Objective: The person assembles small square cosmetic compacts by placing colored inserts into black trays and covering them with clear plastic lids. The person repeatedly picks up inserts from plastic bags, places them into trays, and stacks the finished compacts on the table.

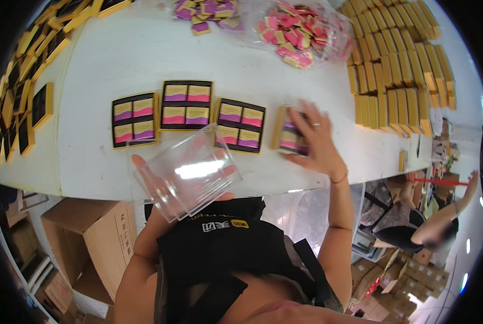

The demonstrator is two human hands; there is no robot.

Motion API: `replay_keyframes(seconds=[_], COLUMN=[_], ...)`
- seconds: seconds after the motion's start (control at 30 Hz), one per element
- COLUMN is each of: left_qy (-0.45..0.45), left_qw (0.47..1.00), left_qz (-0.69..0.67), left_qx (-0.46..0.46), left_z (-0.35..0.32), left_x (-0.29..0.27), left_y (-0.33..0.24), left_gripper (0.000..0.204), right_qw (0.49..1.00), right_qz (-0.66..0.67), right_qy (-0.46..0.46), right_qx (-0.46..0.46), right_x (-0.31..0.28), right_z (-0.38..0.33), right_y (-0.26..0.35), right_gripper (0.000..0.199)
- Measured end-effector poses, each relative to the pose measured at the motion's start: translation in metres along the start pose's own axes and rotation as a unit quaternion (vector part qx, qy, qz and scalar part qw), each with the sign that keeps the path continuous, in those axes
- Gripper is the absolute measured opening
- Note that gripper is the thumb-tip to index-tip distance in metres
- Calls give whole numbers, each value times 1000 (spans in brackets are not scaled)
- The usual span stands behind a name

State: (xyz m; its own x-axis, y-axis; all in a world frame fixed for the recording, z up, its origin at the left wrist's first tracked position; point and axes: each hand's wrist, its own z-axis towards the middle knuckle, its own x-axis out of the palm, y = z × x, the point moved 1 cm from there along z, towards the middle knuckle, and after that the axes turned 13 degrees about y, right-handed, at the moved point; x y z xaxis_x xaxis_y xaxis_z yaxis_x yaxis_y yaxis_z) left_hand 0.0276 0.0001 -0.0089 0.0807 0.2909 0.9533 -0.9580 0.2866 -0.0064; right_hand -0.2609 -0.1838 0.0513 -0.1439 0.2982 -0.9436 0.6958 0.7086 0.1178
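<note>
My left hand (154, 181) supports a stack of clear plastic covers (195, 167), its fingers and thumb around their sides. At the right, my right hand (321, 141) spans a yellow-edged box (282, 129) of pink and purple packets, thumb at the near edge and fingers at the far edge; the hand hides part of it. Three similar open boxes lie on the table to its left: a left one (135, 120), a middle one (186, 105) and a right one (240, 125). Each holds pink and purple packets in a black tray. The clear covers overlap the right one's near corner.
Loose purple packets (209, 9) and a clear bag of pink packets (293, 32) lie at the far side of the white table (101, 59). Yellow boxes (398, 65) stand in rows at right; black-tray boxes (36, 65) pile at left. A cardboard carton (98, 232) sits below. Another person (414, 224) is at right.
</note>
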Motion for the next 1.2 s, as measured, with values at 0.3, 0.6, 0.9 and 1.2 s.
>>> replay_keyframes(seconds=[0.3, 0.6, 0.9, 1.2], left_qy=[-29, -28, -107, -35], left_qw=[991, 986, 968, 990], left_qz=[-131, -165, -222, -138], left_qx=[22, -7, -37, 14], left_z=[10, 0, -2, -3], left_x=[-5, 1, 4, 5], left_y=[20, 14, 15, 4], left_gripper=[131, 132, 132, 124], right_qw=[799, 760, 862, 762], right_qz=[507, 562, 425, 556], right_qy=[17, 33, -81, -285], right_qx=[-324, -325, -265, -171], right_x=[31, 45, 51, -12], right_z=[35, 29, 1, -21], right_y=[108, 125, 127, 65], right_gripper=[137, 145, 146, 134])
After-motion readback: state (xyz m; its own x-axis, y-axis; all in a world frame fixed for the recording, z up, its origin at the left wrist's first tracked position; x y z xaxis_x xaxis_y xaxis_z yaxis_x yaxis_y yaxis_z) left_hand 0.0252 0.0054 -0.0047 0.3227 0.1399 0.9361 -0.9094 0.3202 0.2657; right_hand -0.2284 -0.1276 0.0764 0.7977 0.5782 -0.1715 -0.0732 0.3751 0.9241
